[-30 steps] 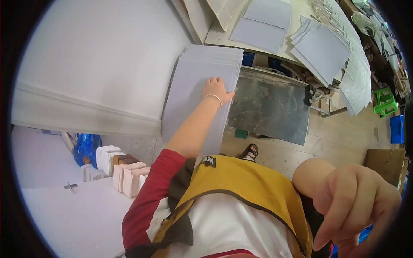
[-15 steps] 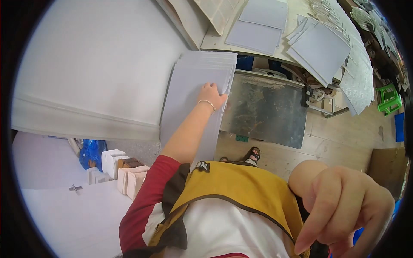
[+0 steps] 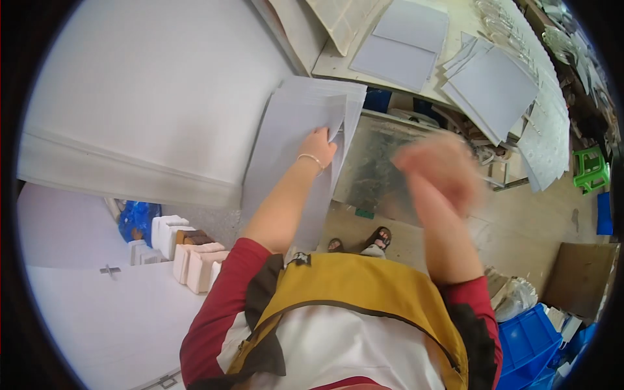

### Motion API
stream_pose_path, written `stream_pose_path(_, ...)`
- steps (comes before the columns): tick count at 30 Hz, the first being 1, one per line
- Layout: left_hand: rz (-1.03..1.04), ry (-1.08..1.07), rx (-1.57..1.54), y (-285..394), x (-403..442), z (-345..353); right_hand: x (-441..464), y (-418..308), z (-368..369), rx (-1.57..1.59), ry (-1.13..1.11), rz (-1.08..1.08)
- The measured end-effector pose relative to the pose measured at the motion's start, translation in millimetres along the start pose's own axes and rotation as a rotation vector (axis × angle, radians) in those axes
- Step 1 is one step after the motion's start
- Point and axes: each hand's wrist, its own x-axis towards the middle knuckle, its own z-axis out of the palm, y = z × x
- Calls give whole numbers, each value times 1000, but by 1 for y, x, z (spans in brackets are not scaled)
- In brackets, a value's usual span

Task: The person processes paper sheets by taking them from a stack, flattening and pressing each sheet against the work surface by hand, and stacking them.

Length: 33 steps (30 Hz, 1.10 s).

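Note:
A tall stack of pale grey-white sheets [image 3: 276,140] lies in front of me, beside a large white panel. On its right edge, my left hand [image 3: 318,148] pinches the side of the top sheet, which bends up from those beneath. A bracelet sits on that wrist. My right hand [image 3: 445,170] hangs in the air to the right, over the dark metal-topped surface [image 3: 374,153]. It is smeared by motion, so its fingers cannot be made out.
Loose white sheets [image 3: 494,84] lie on the far table [image 3: 331,65]. The large white panel [image 3: 162,84] fills the left. White and brown blocks [image 3: 195,257] sit lower left. A green stool [image 3: 590,170], a cardboard box [image 3: 578,276] and blue crates [image 3: 526,341] stand right.
My left hand has gone from resting flat on the stack to lifting the top sheet's edge. My right hand has swung from close to the camera forward and left, towards the stack.

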Motion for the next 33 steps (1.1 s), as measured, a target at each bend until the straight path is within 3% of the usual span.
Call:
stream_pose_path(1, -1, -3, -6, -4, 0, 4, -10, 25, 11, -158, -51, 317)
stream_pose_path(2, 4, 1, -26, -2, -1, 3, -32, 69, 24, -263, -148, 451)
stream_pose_path(5, -69, -30, 9, 2, -1, -2, -94, 144, 47, -600, -589, 382)
stream_pose_path(6, -63, -30, -3, 0, -1, -2, -103, 159, 50, -614, -598, 370)
stream_pose_path(8, -60, -34, -19, -8, -2, 2, -119, 182, 57, -781, -754, 141)
stream_pose_path(9, -23, 8, -43, -10, -2, 3, -118, 190, 59, -796, -893, 245)
stream_pose_path(12, 9, 53, -112, -23, -3, 2, -124, 198, 65, -865, -834, 421)
stream_pose_path(13, 13, 64, -155, -26, -5, 0, -120, 196, 66, -942, -978, 487)
stream_pose_path(17, 12, 174, -252, -64, -11, -15, -117, 192, 68, -979, -960, 548)
stream_pose_path(20, -74, 399, -198, -84, -44, -59, -109, 189, 72, -953, -1044, 665)
stream_pose_path(23, -214, 491, -325, -126, -82, -105, -111, 193, 71, -951, -1058, 660)
stream_pose_path(25, -107, 655, -549, -106, -127, -146, -108, 192, 72, -963, -1080, 681)
stream_pose_path(27, -124, 669, -623, -125, -168, -181, -106, 192, 74, -962, -1106, 697)
stream_pose_path(29, -234, 830, -745, -128, -207, -214, -106, 192, 73, -967, -1102, 701)
stream_pose_path(30, -204, 930, -681, -162, -227, -220, -104, 191, 72, -969, -1103, 695)
stream_pose_path(32, 60, 1064, -42, -188, -272, -239, -101, 189, 74, -965, -1115, 730)
stream_pose_path(33, 173, 1034, 245, -180, -282, -252, -100, 189, 76, -967, -1115, 731)
